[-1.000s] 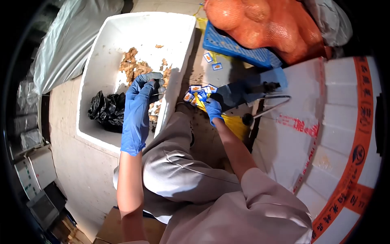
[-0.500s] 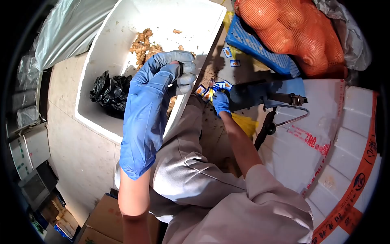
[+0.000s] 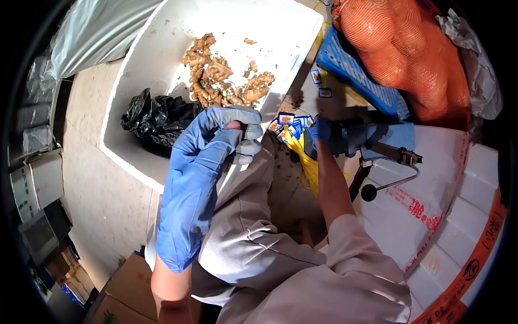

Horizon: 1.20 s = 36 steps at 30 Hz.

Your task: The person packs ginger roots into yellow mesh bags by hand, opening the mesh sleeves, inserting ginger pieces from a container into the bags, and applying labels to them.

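My left hand (image 3: 216,146), in a blue glove with greyed fingertips and a bit of bare skin at one finger, is raised over the near side of the white foam box (image 3: 129,156). Its fingers are curled together round a small dark thing I cannot make out. Ginger pieces (image 3: 216,75) and a black plastic bag (image 3: 156,116) lie inside the box. My right hand (image 3: 319,132), also blue-gloved, is beside the small blue-edged labels (image 3: 286,119) and yellow strips (image 3: 306,162), near a dark device; shadow hides its fingers.
An orange net sack (image 3: 404,59) rests by a blue plastic crate (image 3: 353,78). Foam boxes with red tape (image 3: 480,248) stand at right, behind a metal lever with a black knob (image 3: 369,193). A cardboard box (image 3: 129,286) is at lower left.
The view has shifted. My left hand has come closer to the camera and sits lower over the box, uncovering more ginger. My right hand has moved right from the labels towards the dark device.
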Tool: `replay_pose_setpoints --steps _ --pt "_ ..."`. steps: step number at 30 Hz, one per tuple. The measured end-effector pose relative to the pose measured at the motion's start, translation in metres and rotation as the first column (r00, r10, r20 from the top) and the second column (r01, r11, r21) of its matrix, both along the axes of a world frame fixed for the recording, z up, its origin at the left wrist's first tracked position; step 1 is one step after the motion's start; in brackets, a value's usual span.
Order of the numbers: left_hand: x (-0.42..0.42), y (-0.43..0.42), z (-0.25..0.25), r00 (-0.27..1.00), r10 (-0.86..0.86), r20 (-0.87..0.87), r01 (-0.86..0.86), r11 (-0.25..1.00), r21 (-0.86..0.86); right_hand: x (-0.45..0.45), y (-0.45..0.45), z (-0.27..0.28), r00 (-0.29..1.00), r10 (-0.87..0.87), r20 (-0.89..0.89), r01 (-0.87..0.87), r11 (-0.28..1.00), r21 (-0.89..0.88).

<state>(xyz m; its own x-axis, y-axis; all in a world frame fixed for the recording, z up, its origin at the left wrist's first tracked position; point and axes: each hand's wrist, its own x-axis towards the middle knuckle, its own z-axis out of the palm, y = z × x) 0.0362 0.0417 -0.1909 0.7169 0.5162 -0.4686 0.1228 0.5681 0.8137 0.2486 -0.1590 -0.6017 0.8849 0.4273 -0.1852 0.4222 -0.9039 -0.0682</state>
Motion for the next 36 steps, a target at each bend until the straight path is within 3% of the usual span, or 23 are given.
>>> replay_pose_setpoints --steps 5,7,8,11,13,14,16,17,18,21,22,24,25,26,27,28,29,30,31,32,34,35,36 --pt "-0.011 0.008 -0.003 0.999 0.042 -0.029 -0.04 0.998 0.056 -0.003 -0.004 0.011 0.995 0.072 0.069 -0.077 0.995 0.07" --pt "-0.009 0.005 -0.002 0.998 0.049 -0.025 -0.048 0.998 0.048 -0.014 -0.005 0.042 0.983 -0.16 -0.091 0.18 0.939 0.293" --pt "-0.007 0.003 0.0 0.998 0.061 -0.023 -0.06 0.998 0.036 -0.021 -0.003 0.061 0.986 -0.147 -0.08 0.165 0.939 0.303" --pt "-0.001 0.002 -0.005 0.998 -0.055 -0.018 0.056 0.997 0.055 -0.045 -0.002 0.097 0.991 -0.128 0.029 0.106 0.911 0.398" --pt "0.003 0.001 -0.006 0.994 -0.105 -0.029 0.106 0.993 0.048 -0.052 -0.005 0.101 0.953 -0.182 0.243 0.032 0.855 0.517" --pt "0.004 0.002 -0.005 0.995 -0.097 -0.019 0.098 0.994 0.051 -0.056 0.0 0.12 0.951 -0.176 0.253 0.019 0.854 0.52" --pt "0.005 0.003 -0.002 0.995 -0.101 -0.014 0.102 0.99 0.093 -0.07 0.017 0.171 0.979 -0.203 0.026 0.177 0.903 0.393" --pt "0.004 0.006 -0.001 0.993 -0.121 0.006 0.12 0.988 0.101 -0.079 0.023 0.174 0.972 -0.2 0.124 0.094 0.815 0.572" --pt "0.003 0.008 -0.001 0.994 -0.106 0.022 0.103 0.989 0.101 -0.084 0.027 0.178 0.964 -0.201 0.172 0.074 0.831 0.552" --pt "-0.001 0.012 -0.006 0.997 -0.065 0.045 0.059 0.991 0.119 -0.091 0.033 0.194 0.955 -0.294 -0.02 0.253 0.783 0.569" --pt "-0.002 0.01 -0.009 0.997 -0.049 0.055 0.042 0.992 0.12 -0.091 0.033 0.2 0.96 -0.279 -0.011 0.235 0.786 0.571" --pt "-0.005 0.012 -0.012 0.99 -0.058 0.132 0.065 0.997 -0.051 -0.102 0.046 0.249 0.953 -0.254 -0.165 0.245 0.326 0.913" --pt "-0.004 0.012 -0.008 0.991 -0.117 0.064 0.122 0.99 -0.074 -0.106 0.047 0.262 0.923 -0.181 -0.339 0.365 0.134 0.921" --pt "0.001 0.012 -0.023 0.994 -0.105 0.025 0.108 0.955 -0.275 -0.113 0.049 0.278 0.977 -0.185 -0.103 0.137 0.179 0.974" --pt "0.0 0.005 -0.017 0.986 -0.121 0.11 0.151 0.934 -0.323 -0.119 0.051 0.295 0.971 -0.194 0.141 -0.095 0.226 0.969" --pt "-0.002 0.0 -0.01 0.971 -0.133 0.197 0.199 0.911 -0.362 -0.128 0.049 0.323 0.961 -0.095 0.261 -0.212 0.357 0.91" --pt "-0.003 0.0 -0.01 0.973 -0.108 0.205 0.178 0.915 -0.362 -0.137 0.046 0.351 0.928 0.017 0.372 -0.339 0.452 0.825" --pt "-0.002 0.002 -0.012 0.934 -0.087 0.346 0.26 0.83 -0.494 -0.141 0.044 0.369 0.813 0.2 0.547 -0.539 0.613 0.577" --pt "-0.004 0.006 -0.012 0.877 -0.047 0.479 0.362 0.721 -0.592 -0.147 0.055 0.386 0.805 0.378 0.457 -0.583 0.362 0.728" --pt "-0.007 0.014 -0.009 0.873 -0.038 0.487 0.359 0.726 -0.586 -0.147 0.052 0.383 0.78 0.47 0.414 -0.61 0.42 0.672" --pt "-0.016 0.037 0.004 0.859 0.101 0.503 0.136 0.901 -0.413 -0.146 0.052 0.385 0.646 0.662 0.379 -0.715 0.352 0.605" --pt "-0.022 0.043 0.016 0.855 0.19 0.482 0.006 0.926 -0.377 -0.144 0.051 0.378 0.596 0.694 0.405 -0.743 0.284 0.607" --pt "-0.028 0.054 0.015 0.84 0.149 0.521 -0.091 0.987 -0.135 -0.145 0.049 0.372 0.588 0.698 0.41 -0.749 0.278 0.601"
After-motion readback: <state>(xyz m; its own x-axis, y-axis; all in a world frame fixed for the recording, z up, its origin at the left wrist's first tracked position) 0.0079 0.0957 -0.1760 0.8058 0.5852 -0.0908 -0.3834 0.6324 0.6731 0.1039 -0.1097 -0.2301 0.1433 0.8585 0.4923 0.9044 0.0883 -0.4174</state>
